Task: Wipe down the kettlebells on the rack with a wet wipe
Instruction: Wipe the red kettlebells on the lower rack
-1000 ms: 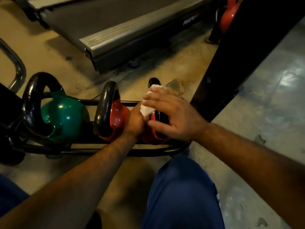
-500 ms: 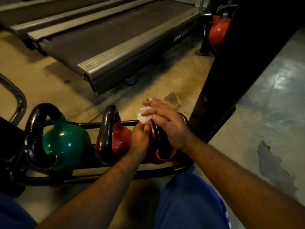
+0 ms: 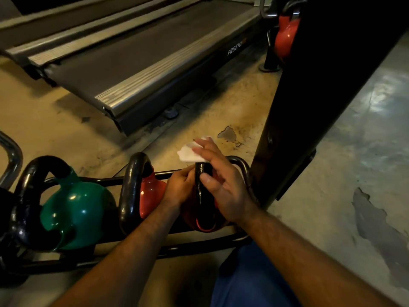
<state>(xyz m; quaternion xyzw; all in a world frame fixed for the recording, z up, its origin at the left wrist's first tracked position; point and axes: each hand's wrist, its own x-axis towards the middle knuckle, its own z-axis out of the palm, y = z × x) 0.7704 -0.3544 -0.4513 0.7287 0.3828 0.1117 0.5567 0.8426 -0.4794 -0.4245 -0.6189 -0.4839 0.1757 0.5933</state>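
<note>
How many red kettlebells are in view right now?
3: the one being wiped at the rack's right end, one beside the green kettlebell, and one behind the dark post. Others may be hidden.

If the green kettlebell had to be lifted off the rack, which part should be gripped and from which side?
Probably the black loop handle of the green kettlebell. It arches above and to the left of the smooth round body, its top bar bare and nothing over it, so a hand coming from above could curl through the opening. The glossy body offers no purchase.

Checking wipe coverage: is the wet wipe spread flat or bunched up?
Bunched. The wet wipe shows as a crumpled wad under the right hand fingers atop the kettlebell handle.
</note>
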